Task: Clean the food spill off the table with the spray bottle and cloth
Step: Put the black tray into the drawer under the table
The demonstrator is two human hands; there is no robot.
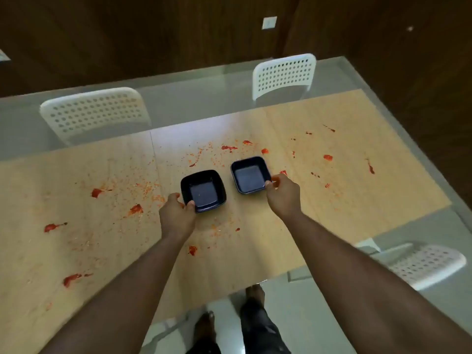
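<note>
Red food spill (135,208) lies in blobs and crumbs across the light wooden table (76,251). Two dark blue square bowls stand near the middle. My left hand (176,215) pinches the near left corner of the left bowl (203,190). My right hand (282,191) pinches the near right corner of the right bowl (250,178). Both bowls look empty. No spray bottle or cloth is in view.
Two white perforated chairs (94,113) (284,75) stand at the table's far side, and a third chair (424,264) stands at the near right. A glass border (421,123) runs around the wooden top. My feet (252,292) show below the near edge.
</note>
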